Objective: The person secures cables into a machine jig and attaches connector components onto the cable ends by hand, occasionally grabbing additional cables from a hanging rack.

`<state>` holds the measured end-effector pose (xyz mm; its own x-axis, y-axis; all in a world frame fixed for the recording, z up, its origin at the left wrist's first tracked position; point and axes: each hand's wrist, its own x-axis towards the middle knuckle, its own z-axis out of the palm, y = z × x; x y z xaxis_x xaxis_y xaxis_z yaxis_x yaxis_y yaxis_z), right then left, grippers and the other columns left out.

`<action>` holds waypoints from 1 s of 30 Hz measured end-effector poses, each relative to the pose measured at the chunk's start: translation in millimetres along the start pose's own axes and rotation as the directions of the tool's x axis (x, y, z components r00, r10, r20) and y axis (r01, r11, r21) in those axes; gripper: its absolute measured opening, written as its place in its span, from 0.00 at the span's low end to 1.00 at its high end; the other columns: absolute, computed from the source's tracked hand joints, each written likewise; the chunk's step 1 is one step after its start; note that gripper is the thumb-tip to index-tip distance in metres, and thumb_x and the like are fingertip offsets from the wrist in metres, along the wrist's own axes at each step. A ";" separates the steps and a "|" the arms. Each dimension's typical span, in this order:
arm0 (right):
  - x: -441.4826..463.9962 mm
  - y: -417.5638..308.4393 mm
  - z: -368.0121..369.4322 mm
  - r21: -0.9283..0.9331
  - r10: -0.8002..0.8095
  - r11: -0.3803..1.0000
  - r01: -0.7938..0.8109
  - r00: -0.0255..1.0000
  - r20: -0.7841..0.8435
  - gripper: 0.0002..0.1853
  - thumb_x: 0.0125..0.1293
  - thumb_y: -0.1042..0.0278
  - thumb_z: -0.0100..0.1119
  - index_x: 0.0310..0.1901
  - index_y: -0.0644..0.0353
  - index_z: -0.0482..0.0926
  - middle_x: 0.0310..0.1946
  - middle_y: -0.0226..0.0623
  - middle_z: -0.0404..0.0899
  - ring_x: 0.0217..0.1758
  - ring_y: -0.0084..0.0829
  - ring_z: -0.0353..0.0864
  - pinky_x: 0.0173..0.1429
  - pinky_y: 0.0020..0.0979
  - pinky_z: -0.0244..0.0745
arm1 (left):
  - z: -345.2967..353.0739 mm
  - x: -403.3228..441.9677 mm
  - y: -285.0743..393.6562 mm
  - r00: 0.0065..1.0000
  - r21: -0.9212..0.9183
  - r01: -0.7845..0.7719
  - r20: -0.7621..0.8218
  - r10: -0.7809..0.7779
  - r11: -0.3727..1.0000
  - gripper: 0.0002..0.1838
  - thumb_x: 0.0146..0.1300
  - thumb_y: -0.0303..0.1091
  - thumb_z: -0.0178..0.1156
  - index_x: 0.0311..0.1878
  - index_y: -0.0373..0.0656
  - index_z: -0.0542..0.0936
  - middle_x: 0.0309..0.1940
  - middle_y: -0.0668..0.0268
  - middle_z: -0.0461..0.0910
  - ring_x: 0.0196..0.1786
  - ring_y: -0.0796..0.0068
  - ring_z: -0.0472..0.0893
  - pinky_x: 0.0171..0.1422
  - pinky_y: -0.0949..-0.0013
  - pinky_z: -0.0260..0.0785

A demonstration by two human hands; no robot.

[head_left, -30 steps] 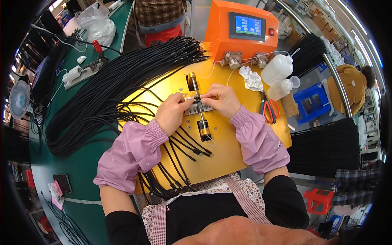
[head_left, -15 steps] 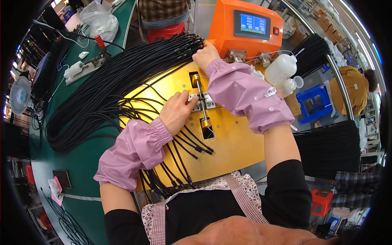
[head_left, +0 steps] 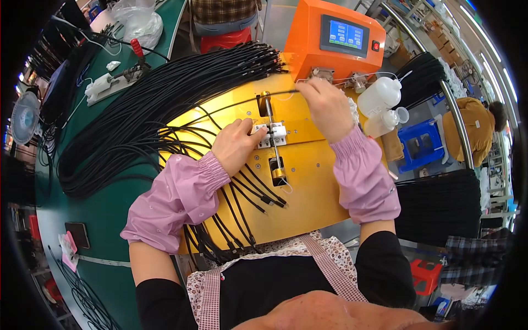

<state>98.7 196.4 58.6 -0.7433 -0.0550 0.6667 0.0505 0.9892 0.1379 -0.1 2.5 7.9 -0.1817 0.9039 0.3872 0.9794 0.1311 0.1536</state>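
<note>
My right hand (head_left: pixel 328 110) is closed in a pinch on the end of a black cable (head_left: pixel 242 103), which stretches leftward above the gold plate (head_left: pixel 313 190). My left hand (head_left: pixel 234 147) rests at the left side of a white fixture block (head_left: pixel 279 133), its fingers bent and pressed together; whatever is between them is hidden. A metal rod (head_left: pixel 269 114) runs through the middle of the fixture, between two slots in the plate. Behind the fixture lies a thick bundle of black cables (head_left: pixel 165 91), with their ends at the right. Several loose cable ends (head_left: pixel 264 198) lie nearer my body.
An orange machine (head_left: pixel 308 38) with a lit screen stands at the back right, with white plastic bottles (head_left: pixel 379 94) beside it. On the green table (head_left: pixel 118 286) are a red-handled clamp (head_left: pixel 137 48), a plastic bag (head_left: pixel 140 27) and a phone (head_left: pixel 78 235). Another person (head_left: pixel 476 129) sits at the right.
My right hand has moved right and toward me from the cable bundle's ends, drawing out one cable. My left hand stays at the fixture.
</note>
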 end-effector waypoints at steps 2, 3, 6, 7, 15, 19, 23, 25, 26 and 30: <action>-14.6 -4.4 -1.0 0.046 0.051 0.998 -0.052 0.999 0.014 0.06 0.55 0.73 0.50 0.35 0.56 0.73 0.26 0.33 0.73 0.25 0.32 0.73 0.30 0.28 0.67 | 2.0 -0.3 -2.2 0.999 0.012 -0.019 -0.030 0.020 1.000 0.13 0.52 0.25 0.56 0.43 0.44 0.76 0.29 0.66 0.66 0.30 0.71 0.67 0.36 0.73 0.64; -21.6 -5.9 -0.4 0.091 0.102 0.990 -0.104 0.994 0.030 0.06 0.56 0.72 0.50 0.36 0.57 0.73 0.26 0.33 0.73 0.25 0.32 0.72 0.30 0.29 0.66 | 3.7 -0.2 -3.3 0.997 0.023 -0.039 -0.061 0.040 0.999 0.13 0.52 0.25 0.56 0.42 0.44 0.76 0.29 0.66 0.66 0.30 0.71 0.67 0.36 0.73 0.64; -35.2 -7.4 1.7 0.173 0.204 0.962 -0.213 0.976 0.070 0.06 0.57 0.72 0.49 0.37 0.58 0.73 0.26 0.34 0.73 0.25 0.33 0.72 0.30 0.30 0.66 | 6.1 1.2 -3.9 0.989 0.045 -0.081 -0.120 0.086 0.996 0.12 0.52 0.25 0.56 0.42 0.44 0.77 0.30 0.66 0.68 0.30 0.71 0.68 0.36 0.73 0.65; -37.8 -8.1 2.3 0.244 0.303 0.910 -0.334 0.940 0.158 0.06 0.58 0.71 0.49 0.37 0.59 0.73 0.26 0.35 0.73 0.24 0.34 0.72 0.30 0.30 0.66 | 6.0 1.4 -3.2 0.992 0.044 -0.073 -0.102 0.077 0.996 0.12 0.51 0.25 0.57 0.41 0.43 0.77 0.31 0.66 0.69 0.31 0.71 0.68 0.37 0.73 0.65; -40.7 -23.7 -8.9 0.633 0.221 0.416 -0.652 0.749 0.625 0.10 0.59 0.71 0.46 0.38 0.63 0.75 0.22 0.35 0.74 0.24 0.29 0.69 0.31 0.27 0.65 | -47.3 -3.6 7.5 0.977 -0.393 -0.077 0.152 0.148 0.916 0.10 0.48 0.23 0.58 0.36 0.39 0.79 0.33 0.64 0.74 0.32 0.69 0.72 0.37 0.72 0.66; -35.6 -51.0 -13.3 0.660 0.169 0.335 -0.672 0.732 0.660 0.09 0.58 0.72 0.48 0.37 0.64 0.76 0.23 0.34 0.74 0.24 0.27 0.68 0.31 0.26 0.65 | -35.8 2.0 14.7 0.969 -0.377 0.184 0.224 -0.103 0.908 0.12 0.47 0.22 0.58 0.38 0.38 0.79 0.33 0.63 0.75 0.31 0.68 0.73 0.35 0.71 0.66; -38.7 -42.5 -5.4 0.679 0.216 0.280 -0.679 0.734 0.644 0.08 0.57 0.73 0.50 0.36 0.64 0.76 0.24 0.33 0.74 0.24 0.26 0.67 0.30 0.25 0.65 | -19.5 2.2 4.1 0.964 -0.428 0.255 0.182 -0.193 0.867 0.13 0.48 0.22 0.57 0.39 0.38 0.79 0.31 0.64 0.75 0.29 0.68 0.72 0.32 0.71 0.66; -42.9 -35.3 1.1 0.688 0.286 0.246 -0.682 0.730 0.621 0.07 0.56 0.74 0.51 0.34 0.64 0.77 0.25 0.32 0.73 0.24 0.26 0.66 0.30 0.24 0.65 | -10.0 1.6 -1.1 0.972 -0.490 0.236 0.127 -0.200 0.839 0.13 0.49 0.21 0.56 0.40 0.39 0.79 0.30 0.64 0.74 0.27 0.69 0.72 0.31 0.71 0.66; -43.7 -34.4 3.4 0.688 0.286 0.246 -0.683 0.729 0.622 0.07 0.56 0.74 0.51 0.34 0.64 0.77 0.25 0.32 0.73 0.24 0.26 0.66 0.30 0.24 0.65 | -5.9 0.9 -1.4 0.972 -0.491 0.236 0.127 -0.200 0.839 0.13 0.49 0.21 0.56 0.40 0.39 0.79 0.30 0.64 0.74 0.27 0.69 0.72 0.31 0.71 0.66; -45.7 -34.7 11.9 0.657 0.305 0.473 -0.587 0.809 0.503 0.06 0.55 0.75 0.53 0.33 0.65 0.77 0.25 0.32 0.72 0.25 0.28 0.67 0.31 0.24 0.65 | 5.0 -1.0 -2.2 0.980 -0.320 0.194 0.034 -0.194 0.927 0.12 0.51 0.26 0.55 0.41 0.43 0.77 0.28 0.64 0.72 0.30 0.66 0.72 0.35 0.69 0.67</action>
<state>123.0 166.2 14.7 -0.9213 0.3255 0.2130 0.0218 0.5899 -0.8072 -1.6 3.3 2.7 -0.3650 0.8746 0.3191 0.8446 0.1669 0.5087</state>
